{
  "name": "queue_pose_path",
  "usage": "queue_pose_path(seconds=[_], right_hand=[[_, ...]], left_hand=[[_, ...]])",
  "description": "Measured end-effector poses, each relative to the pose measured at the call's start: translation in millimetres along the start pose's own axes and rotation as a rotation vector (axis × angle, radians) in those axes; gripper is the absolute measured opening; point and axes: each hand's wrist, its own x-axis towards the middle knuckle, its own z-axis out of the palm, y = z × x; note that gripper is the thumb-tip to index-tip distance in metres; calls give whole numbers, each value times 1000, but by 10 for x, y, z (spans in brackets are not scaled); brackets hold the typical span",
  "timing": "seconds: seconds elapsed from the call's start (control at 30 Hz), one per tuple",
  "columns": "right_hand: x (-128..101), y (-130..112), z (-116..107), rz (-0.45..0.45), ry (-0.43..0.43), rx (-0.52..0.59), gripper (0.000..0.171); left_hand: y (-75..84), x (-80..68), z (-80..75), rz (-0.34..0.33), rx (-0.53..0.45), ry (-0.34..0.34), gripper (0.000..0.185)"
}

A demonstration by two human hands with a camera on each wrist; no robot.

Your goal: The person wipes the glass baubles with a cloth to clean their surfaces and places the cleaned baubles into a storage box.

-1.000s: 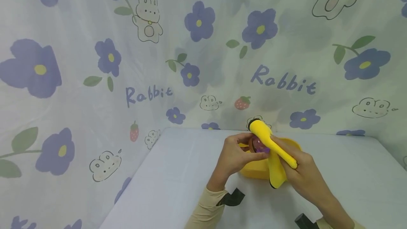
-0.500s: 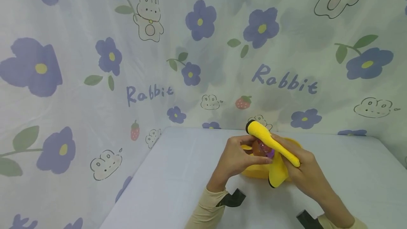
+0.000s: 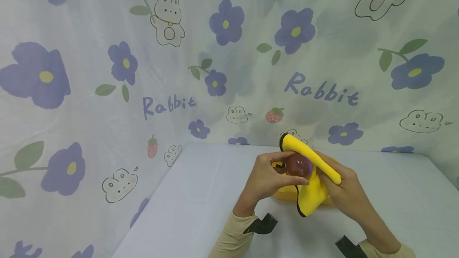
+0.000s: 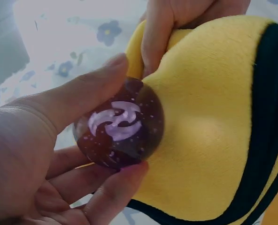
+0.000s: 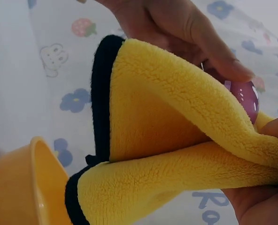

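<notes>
A clear reddish ball point(image 3: 298, 166) with a purple piece inside is pinched between the thumb and fingers of my left hand point(image 3: 266, 176). Up close in the left wrist view, the ball point(image 4: 120, 124) shows a pale purple swirl and small specks. My right hand point(image 3: 346, 190) grips a folded yellow cloth point(image 3: 312, 198) with black edging. The cloth lies against the ball's right side, and one flap rises above it. In the right wrist view the fluffy cloth point(image 5: 153, 98) hides much of the ball and part of both hands.
Behind and below the hands, a yellow plastic tub point(image 3: 287, 195) stands on the white table point(image 3: 193, 194); its wall point(image 5: 14, 187) also appears in the right wrist view. A curtain point(image 3: 247, 71) printed with flowers and rabbits hangs behind and to the left.
The ball has turned in my left hand and shows more of its round red side. The cloth's lower flap has spread to the left, while both hands have shifted only slightly.
</notes>
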Motion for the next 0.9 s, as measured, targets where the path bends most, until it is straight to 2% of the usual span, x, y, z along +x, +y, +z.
queue_pose_path(seconds=[0.43, 0.63, 0.9], right_hand=[[-6, -21, 54, 71, 3, 92, 48], [-9, -65, 62, 125, -29, 77, 46], [-13, -119, 39, 135, -40, 36, 46]], left_hand=[[-37, 28, 47, 35, -19, 126, 51], [-64, 39, 68, 34, -22, 180, 45], [-66, 48, 98, 2, -37, 224, 61]])
